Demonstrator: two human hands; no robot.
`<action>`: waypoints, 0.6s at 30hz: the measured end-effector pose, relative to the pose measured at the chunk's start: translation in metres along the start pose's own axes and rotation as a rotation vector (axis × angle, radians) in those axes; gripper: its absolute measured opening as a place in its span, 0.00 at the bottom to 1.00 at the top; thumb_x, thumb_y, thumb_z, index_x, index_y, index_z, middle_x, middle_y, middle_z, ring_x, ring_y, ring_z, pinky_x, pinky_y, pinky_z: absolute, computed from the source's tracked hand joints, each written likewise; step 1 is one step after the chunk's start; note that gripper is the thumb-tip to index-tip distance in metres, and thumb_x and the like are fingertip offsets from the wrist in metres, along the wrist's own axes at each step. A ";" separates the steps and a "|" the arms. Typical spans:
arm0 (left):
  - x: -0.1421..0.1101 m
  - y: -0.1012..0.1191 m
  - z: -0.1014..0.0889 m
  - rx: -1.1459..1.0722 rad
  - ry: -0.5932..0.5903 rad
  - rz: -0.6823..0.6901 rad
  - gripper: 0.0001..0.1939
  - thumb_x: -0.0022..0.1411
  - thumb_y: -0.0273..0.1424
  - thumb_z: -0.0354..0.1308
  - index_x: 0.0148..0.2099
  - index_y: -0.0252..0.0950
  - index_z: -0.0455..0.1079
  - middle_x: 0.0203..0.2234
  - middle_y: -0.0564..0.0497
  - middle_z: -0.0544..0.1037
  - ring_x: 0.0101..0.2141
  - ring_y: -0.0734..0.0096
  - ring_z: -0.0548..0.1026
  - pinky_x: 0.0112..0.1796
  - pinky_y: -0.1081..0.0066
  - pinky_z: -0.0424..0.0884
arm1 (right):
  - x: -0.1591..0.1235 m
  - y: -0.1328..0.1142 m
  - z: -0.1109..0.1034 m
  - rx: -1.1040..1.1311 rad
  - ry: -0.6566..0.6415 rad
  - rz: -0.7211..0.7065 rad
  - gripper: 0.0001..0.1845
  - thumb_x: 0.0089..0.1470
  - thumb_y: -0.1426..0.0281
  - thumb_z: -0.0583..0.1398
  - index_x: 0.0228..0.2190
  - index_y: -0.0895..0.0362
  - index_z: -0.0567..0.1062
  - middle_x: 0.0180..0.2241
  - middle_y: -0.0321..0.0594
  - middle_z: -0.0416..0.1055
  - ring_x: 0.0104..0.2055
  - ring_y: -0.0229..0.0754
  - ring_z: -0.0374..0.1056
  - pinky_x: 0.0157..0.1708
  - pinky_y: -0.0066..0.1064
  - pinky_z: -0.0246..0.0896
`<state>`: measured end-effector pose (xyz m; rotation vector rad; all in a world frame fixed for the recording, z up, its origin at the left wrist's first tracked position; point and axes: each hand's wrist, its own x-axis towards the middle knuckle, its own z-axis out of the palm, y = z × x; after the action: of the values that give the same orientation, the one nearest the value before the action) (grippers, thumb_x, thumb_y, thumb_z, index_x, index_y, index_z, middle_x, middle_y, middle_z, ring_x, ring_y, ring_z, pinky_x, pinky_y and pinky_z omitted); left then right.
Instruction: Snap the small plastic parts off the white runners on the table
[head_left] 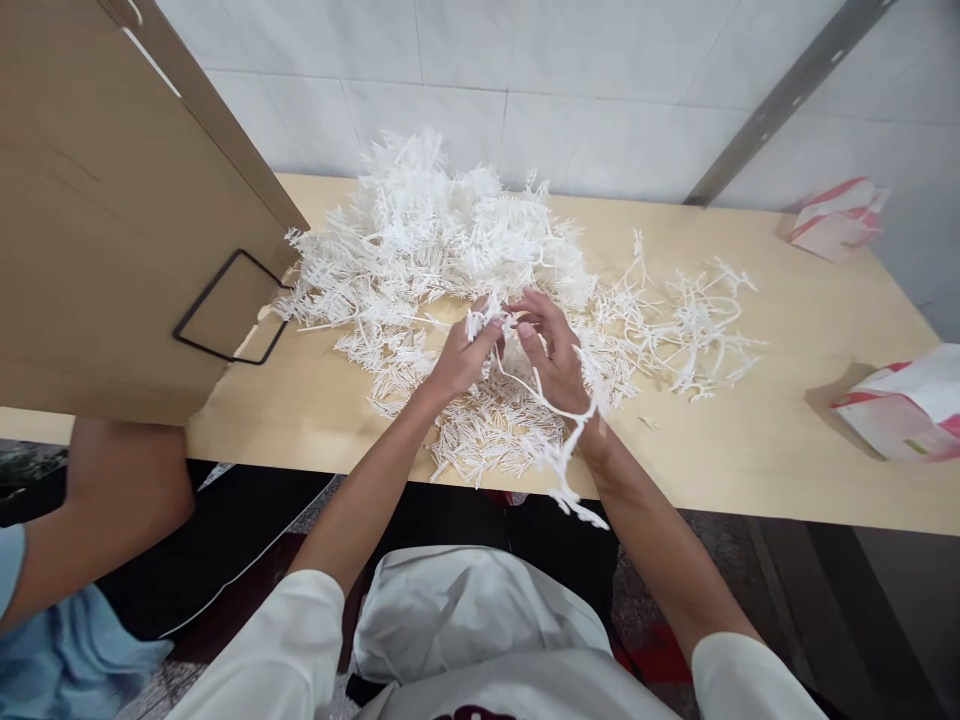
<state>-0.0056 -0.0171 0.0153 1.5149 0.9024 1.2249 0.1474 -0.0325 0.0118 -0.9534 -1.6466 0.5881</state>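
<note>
My left hand (463, 358) is closed on a white branched plastic sprue (551, 405), pinching its tufted end between thumb and fingers. The rest of the sprue curves down to the right, passing in front of my right wrist. Beside it, my right hand (555, 352) has its fingers bent and apart, with the fingertips close to the tufted end; contact is hard to make out. Below both hands lies a spread of small loose white sticks (487, 440). Behind them rises a large heap of white branched pieces (442, 230).
Barer white sprues (694, 325) lie right of the hands on the wooden table (720, 450). A cardboard box (120, 220) and a black wire frame (217, 345) stand left. Two red-and-white paper packets (836, 222) are at the right. A co-worker's arm (124, 490) is at lower left.
</note>
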 end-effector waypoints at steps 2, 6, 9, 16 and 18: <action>-0.003 0.001 0.002 0.013 -0.047 -0.006 0.22 0.63 0.51 0.52 0.39 0.37 0.71 0.25 0.51 0.74 0.29 0.70 0.73 0.33 0.68 0.70 | 0.001 0.001 0.000 -0.004 -0.015 -0.002 0.18 0.61 0.60 0.58 0.52 0.44 0.73 0.50 0.39 0.73 0.48 0.41 0.71 0.45 0.38 0.70; -0.003 0.002 0.004 0.039 0.014 -0.004 0.23 0.64 0.52 0.50 0.36 0.36 0.71 0.30 0.49 0.76 0.34 0.69 0.74 0.39 0.67 0.71 | 0.002 0.010 -0.002 -0.065 0.030 -0.055 0.13 0.57 0.61 0.62 0.44 0.47 0.78 0.41 0.38 0.76 0.38 0.39 0.72 0.39 0.36 0.70; -0.001 0.003 0.004 0.061 0.034 -0.023 0.23 0.63 0.52 0.51 0.36 0.36 0.71 0.31 0.49 0.76 0.36 0.68 0.74 0.40 0.66 0.71 | 0.002 0.012 -0.004 -0.145 0.070 -0.117 0.10 0.55 0.62 0.64 0.40 0.47 0.78 0.37 0.38 0.77 0.36 0.40 0.71 0.38 0.37 0.70; 0.003 0.000 0.002 0.122 0.016 0.033 0.21 0.63 0.50 0.53 0.34 0.36 0.70 0.28 0.50 0.76 0.32 0.71 0.73 0.38 0.69 0.69 | 0.000 0.007 -0.003 -0.237 0.114 -0.109 0.09 0.58 0.63 0.60 0.40 0.50 0.77 0.35 0.39 0.77 0.33 0.39 0.71 0.37 0.35 0.69; 0.004 -0.001 0.001 0.153 0.014 0.027 0.21 0.63 0.50 0.53 0.34 0.36 0.70 0.27 0.51 0.75 0.31 0.72 0.72 0.36 0.70 0.68 | 0.001 0.011 -0.003 -0.252 0.075 -0.094 0.10 0.58 0.62 0.59 0.40 0.50 0.76 0.35 0.38 0.77 0.32 0.38 0.71 0.37 0.34 0.69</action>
<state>-0.0035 -0.0135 0.0149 1.6459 1.0074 1.2104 0.1539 -0.0260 0.0045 -1.0589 -1.7136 0.2817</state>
